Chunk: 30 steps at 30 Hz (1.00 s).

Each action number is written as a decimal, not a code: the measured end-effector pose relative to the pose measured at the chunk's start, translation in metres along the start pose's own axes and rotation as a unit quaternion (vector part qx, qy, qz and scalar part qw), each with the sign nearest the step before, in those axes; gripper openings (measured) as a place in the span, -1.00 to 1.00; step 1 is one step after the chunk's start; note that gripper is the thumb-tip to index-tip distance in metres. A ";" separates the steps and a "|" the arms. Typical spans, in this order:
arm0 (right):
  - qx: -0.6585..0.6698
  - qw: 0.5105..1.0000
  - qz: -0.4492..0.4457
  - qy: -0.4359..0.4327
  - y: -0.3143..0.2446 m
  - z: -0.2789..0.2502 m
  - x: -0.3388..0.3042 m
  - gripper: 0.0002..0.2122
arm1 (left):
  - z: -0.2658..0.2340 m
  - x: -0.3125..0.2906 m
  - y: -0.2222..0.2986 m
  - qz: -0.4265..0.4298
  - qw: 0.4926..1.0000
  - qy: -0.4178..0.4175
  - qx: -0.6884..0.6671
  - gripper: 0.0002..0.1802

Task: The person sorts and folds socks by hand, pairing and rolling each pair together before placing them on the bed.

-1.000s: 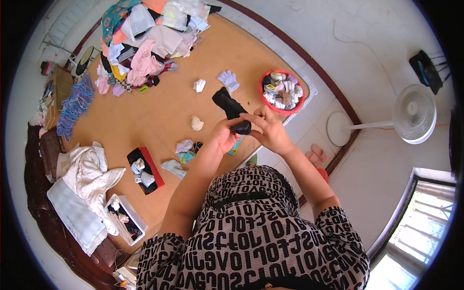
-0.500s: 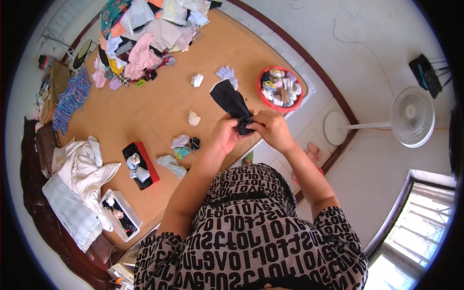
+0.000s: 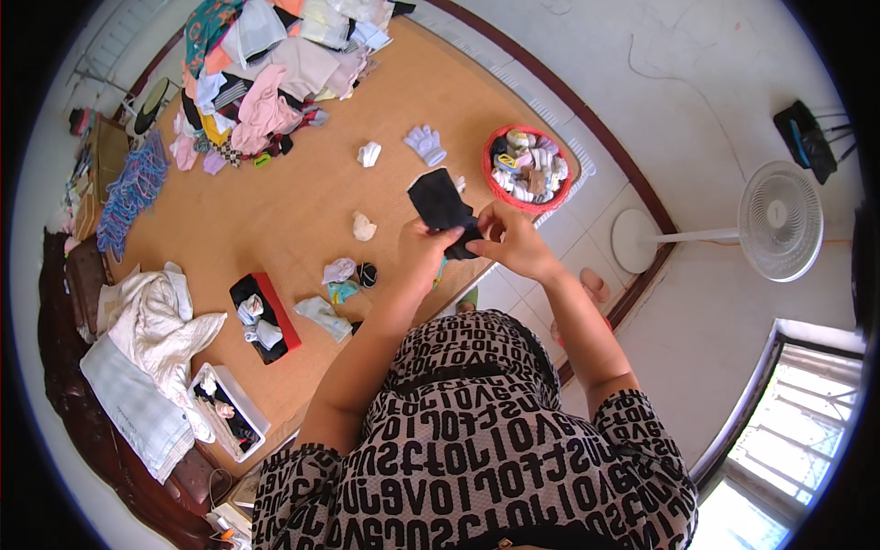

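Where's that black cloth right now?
In the head view, the black cloth is just above the picture's middle, in the left hand with the right hand against it, below the lavender glove and lower left of the red basket.

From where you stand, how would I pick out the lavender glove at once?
On the tan mat, find the red basket near its right edge. Left of that lies the lavender glove, spread in a hand shape, unlike the crumpled white cloth farther left.

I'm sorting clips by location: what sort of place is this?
Probably a bedroom: rumpled white bedding lies beside what looks like a dark wooden headboard, with heaped clothes on the tan surface.
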State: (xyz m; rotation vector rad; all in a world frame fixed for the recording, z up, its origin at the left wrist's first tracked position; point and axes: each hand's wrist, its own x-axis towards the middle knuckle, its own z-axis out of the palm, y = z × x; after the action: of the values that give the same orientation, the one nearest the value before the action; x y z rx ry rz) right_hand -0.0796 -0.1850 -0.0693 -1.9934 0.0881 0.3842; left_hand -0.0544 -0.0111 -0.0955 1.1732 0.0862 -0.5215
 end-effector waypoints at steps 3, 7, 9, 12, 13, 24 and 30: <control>-0.073 0.993 -0.092 0.024 0.001 -0.007 -0.002 -0.54 | 0.000 -0.004 0.009 0.046 0.999 0.012 0.013 -0.77; 0.188 0.974 -0.075 -0.098 0.000 -0.003 0.007 -0.52 | 0.004 -0.006 0.007 0.128 0.967 -0.009 0.218 -0.81; 0.313 0.947 -0.061 -0.038 -0.015 0.005 0.006 -0.66 | 0.013 -0.007 0.011 0.157 0.957 -0.002 0.244 -0.83; 0.229 0.958 -0.169 0.042 -0.013 0.010 0.011 -0.77 | 0.009 -0.002 0.010 0.016 0.998 0.052 0.021 -0.90; 0.154 0.963 -0.213 0.065 -0.014 0.011 0.010 -0.77 | 0.006 0.001 0.009 0.016 0.998 0.054 0.021 -0.90; 0.207 0.950 -0.187 0.142 0.005 0.026 0.004 -0.64 | 0.007 -0.008 0.041 -0.070 0.963 -0.111 -0.235 -0.65; 0.565 0.819 -0.055 0.077 -0.006 0.031 0.006 -0.80 | 0.001 -0.008 0.025 0.009 0.991 -0.032 0.128 -0.61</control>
State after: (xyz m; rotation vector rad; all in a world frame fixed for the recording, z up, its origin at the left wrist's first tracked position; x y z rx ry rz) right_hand -0.0799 -0.1543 -0.0784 -0.8252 0.2394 0.0365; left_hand -0.0507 -0.0025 -0.0705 1.4039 -0.0485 -0.5658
